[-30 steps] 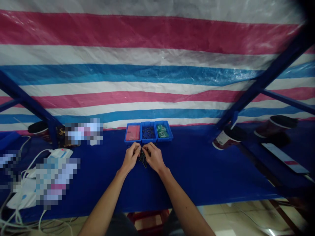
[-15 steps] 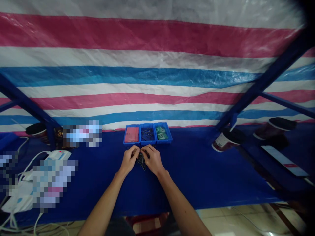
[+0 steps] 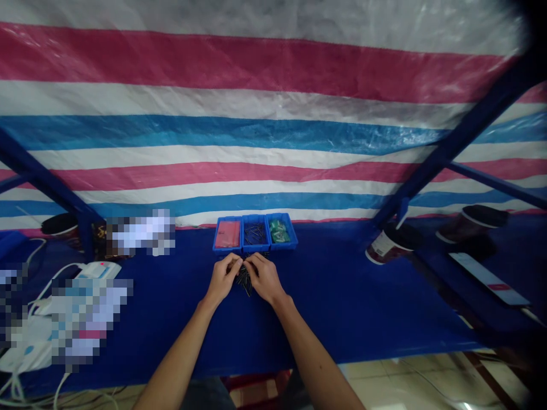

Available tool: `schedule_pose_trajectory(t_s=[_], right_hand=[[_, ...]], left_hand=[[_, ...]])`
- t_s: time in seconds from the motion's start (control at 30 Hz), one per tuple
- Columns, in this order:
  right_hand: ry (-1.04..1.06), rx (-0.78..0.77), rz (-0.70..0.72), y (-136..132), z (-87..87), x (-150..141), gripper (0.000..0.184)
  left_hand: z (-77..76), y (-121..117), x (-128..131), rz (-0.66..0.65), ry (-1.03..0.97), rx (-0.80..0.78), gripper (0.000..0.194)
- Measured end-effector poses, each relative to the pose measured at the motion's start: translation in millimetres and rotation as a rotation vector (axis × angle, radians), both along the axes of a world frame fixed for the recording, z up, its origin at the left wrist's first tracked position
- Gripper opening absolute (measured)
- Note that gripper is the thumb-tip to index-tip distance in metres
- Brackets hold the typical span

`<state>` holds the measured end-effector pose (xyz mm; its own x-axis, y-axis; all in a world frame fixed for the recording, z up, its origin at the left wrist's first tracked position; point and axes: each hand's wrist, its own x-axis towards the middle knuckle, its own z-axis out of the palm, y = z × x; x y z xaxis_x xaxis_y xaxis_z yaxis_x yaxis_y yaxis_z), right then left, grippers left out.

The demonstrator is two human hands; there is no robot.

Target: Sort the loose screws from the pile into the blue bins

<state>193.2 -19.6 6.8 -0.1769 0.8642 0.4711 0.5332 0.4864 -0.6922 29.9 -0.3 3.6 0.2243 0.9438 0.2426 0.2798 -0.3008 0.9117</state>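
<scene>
My left hand point(image 3: 223, 278) and my right hand point(image 3: 264, 277) meet fingertip to fingertip over a small pile of dark screws point(image 3: 245, 281) on the blue table point(image 3: 342, 296). Both hands have curled, pinching fingers that touch the pile. What each pinch holds is too small to name. Just beyond the hands stand three small blue bins side by side: the left bin point(image 3: 227, 234) holds red pieces, the middle bin point(image 3: 255, 234) dark screws, the right bin point(image 3: 280, 232) green parts.
White devices and cables point(image 3: 38, 319) lie at the left. A dark cup point(image 3: 387, 245) and a second cup point(image 3: 470, 223) stand at the right behind a slanted blue frame post point(image 3: 448, 148). A flat phone-like thing point(image 3: 491, 279) lies far right. A striped tarp point(image 3: 256, 114) hangs behind.
Both hands stay on the screw pile, fingers shifting only slightly. The view has drifted a little.
</scene>
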Motion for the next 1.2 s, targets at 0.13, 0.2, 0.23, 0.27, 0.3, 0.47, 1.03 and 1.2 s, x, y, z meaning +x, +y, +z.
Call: schedule_pose_trajectory(t_s=[0.13, 0.2, 0.23, 0.27, 0.3, 0.47, 1.03, 1.2], right_hand=[[0.018, -0.002, 0.004, -0.8, 0.1, -0.8, 0.010], [0.028, 0.004, 0.005, -0.6, -0.9, -1.2, 0.011], [0.034, 0.007, 0.006, -0.2, -1.6, -1.3, 0.012], [0.041, 0.011, 0.006, 0.3, -2.5, -1.2, 0.014], [0.047, 0.014, 0.006, 0.9, -3.4, -1.0, 0.015], [0.008, 0.004, -0.008, 3.4, -6.5, 1.2, 0.021], [-0.016, 0.000, 0.003, 2.1, -2.1, 2.9, 0.021], [-0.006, 0.001, 0.012, 0.4, -0.5, 0.9, 0.013]], left_hand=[[-0.2, 0.3, 0.0, -0.001, 0.008, 0.012, 0.027], [0.2, 0.1, 0.2, -0.011, 0.008, 0.009, 0.027], [0.3, -0.1, 0.3, -0.011, 0.008, 0.009, 0.028], [0.3, -0.2, 0.3, -0.008, 0.011, 0.010, 0.028], [0.2, -0.3, 0.3, -0.003, 0.015, 0.013, 0.029], [-1.9, 0.2, 0.2, 0.010, 0.026, 0.012, 0.032], [-0.7, -0.8, 1.2, 0.036, 0.028, 0.017, 0.036], [-0.2, -1.1, 1.4, 0.042, 0.052, 0.041, 0.038]])
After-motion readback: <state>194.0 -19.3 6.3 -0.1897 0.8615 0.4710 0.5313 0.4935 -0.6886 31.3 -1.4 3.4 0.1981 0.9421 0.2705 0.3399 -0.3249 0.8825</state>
